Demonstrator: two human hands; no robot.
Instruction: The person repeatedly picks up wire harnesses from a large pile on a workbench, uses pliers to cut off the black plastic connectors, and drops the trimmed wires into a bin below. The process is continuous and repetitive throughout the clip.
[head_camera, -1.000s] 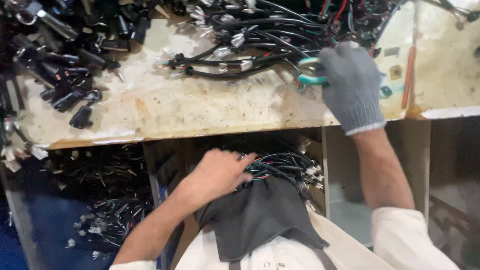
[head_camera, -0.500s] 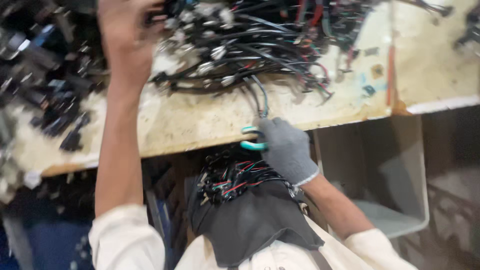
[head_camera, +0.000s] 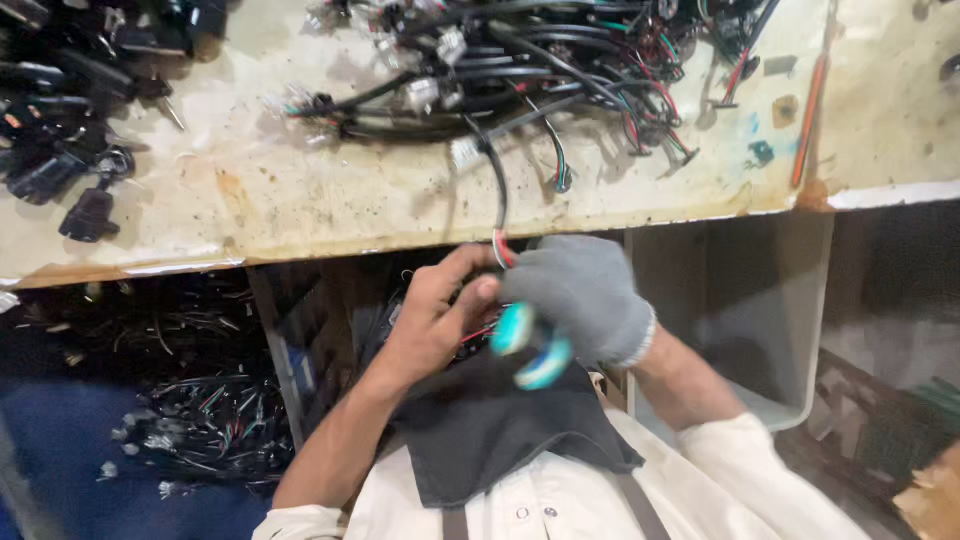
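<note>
To cut cleanly, the bare left hand (head_camera: 435, 325) should pinch the black cable (head_camera: 497, 185) taut just below the workbench (head_camera: 300, 200) edge at 12 o'clock while the gloved right hand (head_camera: 580, 295), gripping teal-handled cutters (head_camera: 530, 345), squeezes squarely across its wires.

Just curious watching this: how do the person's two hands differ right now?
The right hand wears a grey knit glove; the left hand is bare. The right hand grips a tool with turquoise handles; the left hand pinches the end of a black cable. Both meet below the workbench edge.
</note>
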